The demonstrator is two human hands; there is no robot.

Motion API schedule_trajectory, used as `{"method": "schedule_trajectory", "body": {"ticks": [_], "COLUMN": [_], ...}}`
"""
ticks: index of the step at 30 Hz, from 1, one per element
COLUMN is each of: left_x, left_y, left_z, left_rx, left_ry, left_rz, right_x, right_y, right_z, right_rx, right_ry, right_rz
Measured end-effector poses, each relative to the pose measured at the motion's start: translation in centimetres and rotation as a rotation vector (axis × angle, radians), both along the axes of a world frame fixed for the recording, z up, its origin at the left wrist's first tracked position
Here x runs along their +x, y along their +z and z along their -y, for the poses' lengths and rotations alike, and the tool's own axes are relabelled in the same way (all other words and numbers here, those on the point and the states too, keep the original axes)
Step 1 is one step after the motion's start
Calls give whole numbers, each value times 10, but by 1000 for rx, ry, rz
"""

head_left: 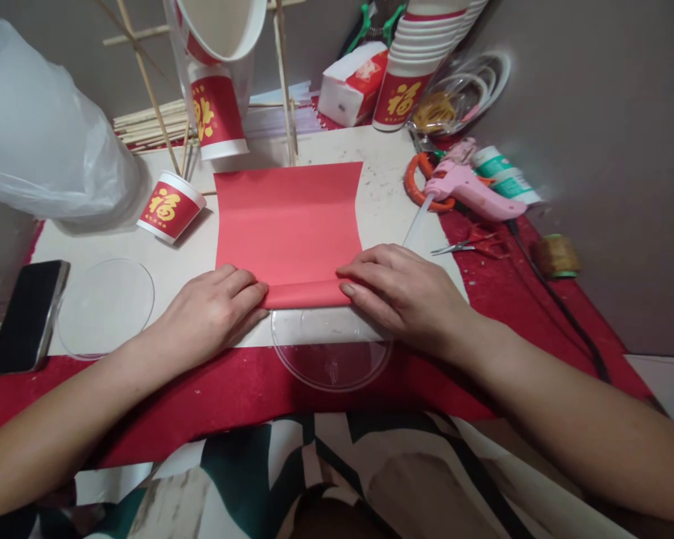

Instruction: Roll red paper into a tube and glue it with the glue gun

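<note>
A sheet of red paper [289, 232] lies in front of me, its near edge rolled or folded over into a narrow strip. My left hand [219, 307] grips the left end of that strip, fingers bent and pressed together. At the right end, my right hand [396, 292] pinches the strip between thumb and fingers. Under the near edge of the paper, a clear plastic disc [331, 367] shows partly, overhanging the white board [202, 232] onto the red cloth. A crease crosses the upper part of the sheet.
At left are a phone [28, 314], another clear disc [106, 307] and a white plastic bag [45, 127]. A stick frame with paper cups [219, 112] stands behind. On the right lie a pink glue gun [472, 187], red scissors [477, 243] and a thread spool [556, 256].
</note>
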State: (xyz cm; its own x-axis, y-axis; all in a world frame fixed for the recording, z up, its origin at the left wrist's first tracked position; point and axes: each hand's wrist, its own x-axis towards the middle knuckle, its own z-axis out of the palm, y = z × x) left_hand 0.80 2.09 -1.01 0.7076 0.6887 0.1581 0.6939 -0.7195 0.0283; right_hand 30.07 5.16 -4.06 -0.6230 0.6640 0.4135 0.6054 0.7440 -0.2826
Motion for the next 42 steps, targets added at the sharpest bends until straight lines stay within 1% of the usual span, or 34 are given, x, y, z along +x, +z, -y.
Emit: {"method": "schedule_trajectory", "body": {"ticks": [4, 8, 11, 16, 19, 22, 24, 26, 28, 31, 35, 38, 42], "left_x": [0, -1, -2, -5, -6, -6, -4, -2, 0, 2, 0, -2, -5], "left_y": [0, 0, 0, 1, 3, 5, 5, 3, -2, -10, -18, -19, -18], "left_z": [-1, -3, -6, -15, -20, -24, -26, -27, -28, -29, -30, -28, -23], "left_rx": [-49, -83, -126, -248, -321, -407, -436, -415, -352, -236, -90, 25, 64], "left_ry": [9, 8, 9, 30, 89, 195, 249, 275, 287, 287, 219, 164, 129], "left_rz": [37, 66, 105, 182, 245, 325, 382, 439, 478, 470, 407, 329, 178], "right_x": [1, 1, 1, 0, 0, 0, 0, -1, -3, -4, -4, -3, -2], "right_y": [1, -1, -3, -2, -2, -1, -1, -1, -1, 0, 0, -2, -5], "right_z": [2, 1, -1, -4, -6, -8, -9, -10, -11, -12, -13, -14, -15], "right_rx": [6, 20, 31, 21, -12, -73, -96, -95, -91, -105, -120, -114, -107], "right_ry": [41, 88, 91, 69, 47, 36, 12, -24, -50, -50, -65, -89, -106], "right_rz": [18, 57, 30, -8, 3, 17, 6, -18, -32, -27, -46, -70, -66]}}
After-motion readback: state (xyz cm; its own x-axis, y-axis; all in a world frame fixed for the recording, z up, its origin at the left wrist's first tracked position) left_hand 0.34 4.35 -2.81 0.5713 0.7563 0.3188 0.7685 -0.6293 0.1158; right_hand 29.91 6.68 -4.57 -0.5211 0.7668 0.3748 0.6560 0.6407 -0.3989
